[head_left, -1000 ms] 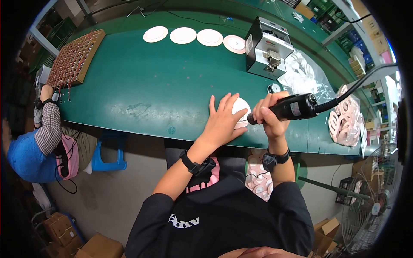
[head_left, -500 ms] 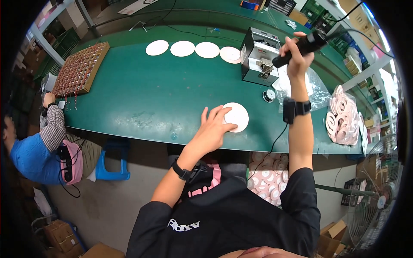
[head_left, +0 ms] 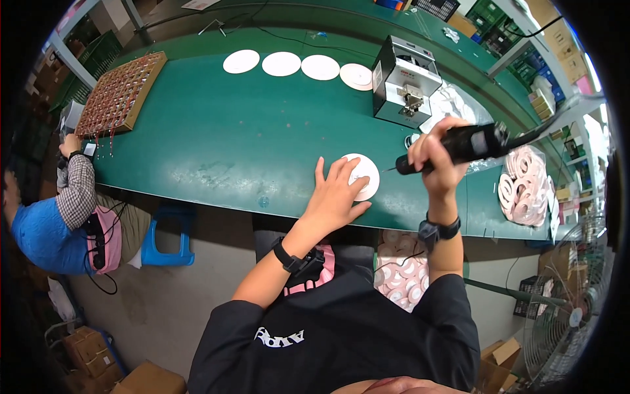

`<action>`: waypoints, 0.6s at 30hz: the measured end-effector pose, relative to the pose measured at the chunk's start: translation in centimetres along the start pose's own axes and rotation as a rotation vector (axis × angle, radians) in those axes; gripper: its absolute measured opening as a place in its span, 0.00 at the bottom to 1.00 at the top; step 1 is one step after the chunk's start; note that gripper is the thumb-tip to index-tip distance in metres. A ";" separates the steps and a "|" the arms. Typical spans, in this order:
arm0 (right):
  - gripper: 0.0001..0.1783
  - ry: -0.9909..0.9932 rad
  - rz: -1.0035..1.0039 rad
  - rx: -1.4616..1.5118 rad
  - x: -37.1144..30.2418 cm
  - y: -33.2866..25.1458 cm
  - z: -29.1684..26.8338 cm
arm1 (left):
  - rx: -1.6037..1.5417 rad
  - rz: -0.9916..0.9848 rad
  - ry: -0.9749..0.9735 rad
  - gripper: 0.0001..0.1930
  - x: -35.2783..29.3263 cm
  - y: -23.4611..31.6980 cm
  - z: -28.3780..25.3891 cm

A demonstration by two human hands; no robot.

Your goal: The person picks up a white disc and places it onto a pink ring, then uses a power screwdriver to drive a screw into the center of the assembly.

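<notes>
A round white disc (head_left: 369, 165) lies flat near the front edge of the green worktable. My left hand (head_left: 333, 197) is over it, fingers spread and fingertips resting on its face, the thumb beside its near edge. The fingers hide the middle of the disc, so I cannot see if a small part sits there. In my right hand (head_left: 438, 161) is a black electric screwdriver (head_left: 469, 144), held level with its thin bit pointing left toward the disc, a short gap away. Its cord runs off to the upper right.
A row of several round discs (head_left: 281, 64) runs along the back, beside a boxy screw-feeding machine (head_left: 408, 85). A bag of pink-white rings (head_left: 525, 184) sits at the right. Far left, a co-worker (head_left: 52, 230) sits by a wired tray (head_left: 121, 95).
My right hand has brought the screwdriver down and nearer, from beside the machine to just right of the disc. My left hand has shifted slightly right, farther over the disc.
</notes>
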State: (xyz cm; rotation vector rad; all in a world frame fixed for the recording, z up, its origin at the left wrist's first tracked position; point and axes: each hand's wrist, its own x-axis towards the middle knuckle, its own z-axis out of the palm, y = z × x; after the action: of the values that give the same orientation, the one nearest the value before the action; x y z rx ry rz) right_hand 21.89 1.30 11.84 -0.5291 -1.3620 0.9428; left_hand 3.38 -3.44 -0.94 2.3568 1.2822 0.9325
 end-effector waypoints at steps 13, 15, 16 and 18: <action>0.13 0.046 0.113 -0.014 -2.9 2.3 1.4 | 0.024 -0.023 -0.023 0.24 -0.3 0.2 -0.1; 0.13 0.038 0.121 -0.010 -2.8 2.5 1.5 | 0.031 -0.025 -0.016 0.24 0.0 0.1 -0.2; 0.13 0.029 0.129 -0.008 -2.8 2.5 1.5 | 0.033 -0.024 -0.017 0.24 0.0 0.1 -0.2; 0.12 0.020 0.136 -0.006 -2.7 2.5 1.6 | 0.040 -0.019 -0.015 0.24 -0.1 0.1 -0.1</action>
State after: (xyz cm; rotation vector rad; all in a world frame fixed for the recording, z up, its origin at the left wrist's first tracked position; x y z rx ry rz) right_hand 19.89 0.15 8.52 -0.6402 -1.3241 1.0408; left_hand 3.37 -3.52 -0.88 2.3730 1.3266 0.8902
